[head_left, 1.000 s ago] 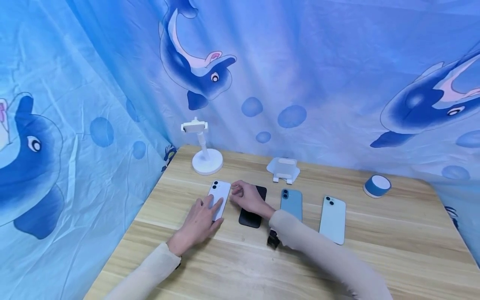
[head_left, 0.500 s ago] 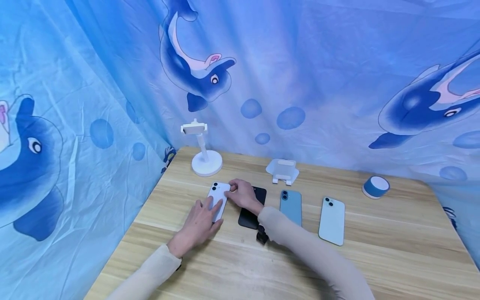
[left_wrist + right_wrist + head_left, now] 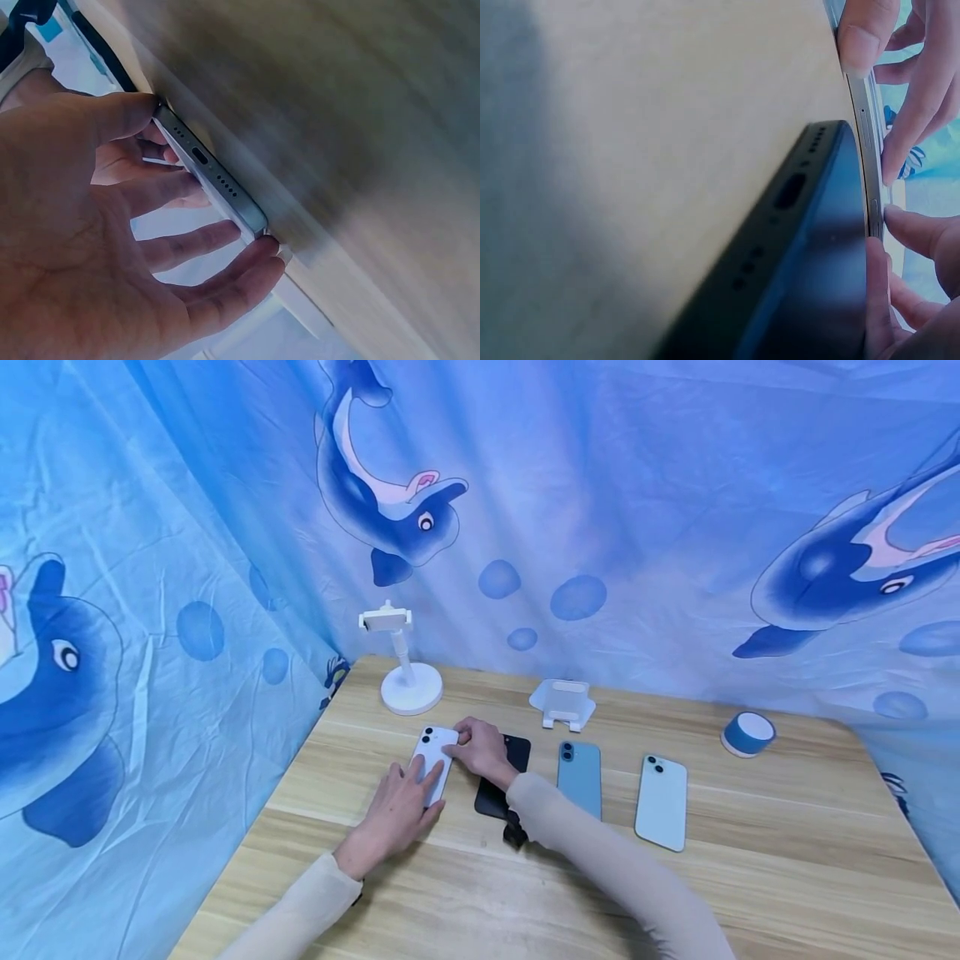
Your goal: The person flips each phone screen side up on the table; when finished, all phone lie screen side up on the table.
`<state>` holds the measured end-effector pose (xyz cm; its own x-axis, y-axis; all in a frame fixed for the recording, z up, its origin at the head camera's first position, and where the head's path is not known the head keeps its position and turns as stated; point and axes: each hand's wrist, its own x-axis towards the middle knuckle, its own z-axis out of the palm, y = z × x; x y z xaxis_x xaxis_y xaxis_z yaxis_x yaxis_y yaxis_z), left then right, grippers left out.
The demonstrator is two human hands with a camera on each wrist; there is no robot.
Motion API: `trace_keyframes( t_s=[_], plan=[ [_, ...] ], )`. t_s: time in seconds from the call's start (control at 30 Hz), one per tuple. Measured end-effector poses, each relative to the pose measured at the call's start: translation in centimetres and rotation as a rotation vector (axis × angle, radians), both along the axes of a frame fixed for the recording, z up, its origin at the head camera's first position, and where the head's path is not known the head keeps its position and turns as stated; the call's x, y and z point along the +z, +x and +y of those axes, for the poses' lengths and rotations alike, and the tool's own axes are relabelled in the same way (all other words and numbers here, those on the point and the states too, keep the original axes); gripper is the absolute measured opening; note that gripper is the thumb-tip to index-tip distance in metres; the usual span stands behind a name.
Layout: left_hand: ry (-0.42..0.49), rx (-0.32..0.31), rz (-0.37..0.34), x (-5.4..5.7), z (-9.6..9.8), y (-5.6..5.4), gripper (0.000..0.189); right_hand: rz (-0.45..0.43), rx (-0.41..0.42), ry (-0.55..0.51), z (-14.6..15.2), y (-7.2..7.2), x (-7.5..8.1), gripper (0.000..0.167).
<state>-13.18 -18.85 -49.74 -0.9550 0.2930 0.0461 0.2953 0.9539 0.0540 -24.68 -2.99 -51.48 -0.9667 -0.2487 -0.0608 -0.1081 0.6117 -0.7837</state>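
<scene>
A white smartphone [image 3: 437, 745] lies back side up on the wooden table, its two camera lenses at the far end. My left hand [image 3: 397, 807] spans it from the near left. In the left wrist view, thumb and outer fingers grip opposite sides of the phone [image 3: 199, 154] beside its charging port, other fingers resting on the back. My right hand [image 3: 482, 752] pinches the phone's far right corner, thumb on the back and index finger at the edge. Below the right wrist, a black smartphone [image 3: 491, 800] is partly covered by that hand.
A blue smartphone [image 3: 579, 777] and a pale smartphone [image 3: 660, 802] lie to the right. Behind stand a white round-based phone stand [image 3: 412, 691] and a folding phone stand [image 3: 566, 702]. A blue-and-white cylinder [image 3: 748, 733] sits at the far right. Dolphin-print curtains border the table.
My right hand has moved slightly left and its thumb has come onto the white smartphone's corner. The left hand has stayed on the phone.
</scene>
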Motion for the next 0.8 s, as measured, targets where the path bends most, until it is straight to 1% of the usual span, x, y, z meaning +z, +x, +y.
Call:
trace_keyframes(
  t_s=[0.2, 0.37, 0.57, 0.67, 0.8],
  plan=[
    [-0.018, -0.01, 0.004, -0.07, 0.12, -0.15, 0.062, 0.007, -0.014, -0.001, -0.18, 0.04, 0.02, 0.037],
    [-0.027, -0.023, 0.013, -0.26, 0.27, -0.19, 0.061, -0.003, -0.017, -0.015, -0.26, 0.08, -0.15, 0.036],
    [-0.035, -0.051, 0.049, -0.28, 0.34, -0.17, 0.059, 0.005, -0.016, -0.014, -0.2, 0.14, -0.09, 0.035],
    [-0.027, -0.057, 0.065, -0.25, 0.37, -0.11, 0.059, 0.007, -0.019, -0.007, -0.22, 0.14, -0.11, 0.035],
    [-0.009, -0.048, 0.056, -0.18, 0.45, -0.02, 0.059, -0.001, -0.025, 0.002, -0.25, 0.25, -0.1, 0.036]
  ],
)
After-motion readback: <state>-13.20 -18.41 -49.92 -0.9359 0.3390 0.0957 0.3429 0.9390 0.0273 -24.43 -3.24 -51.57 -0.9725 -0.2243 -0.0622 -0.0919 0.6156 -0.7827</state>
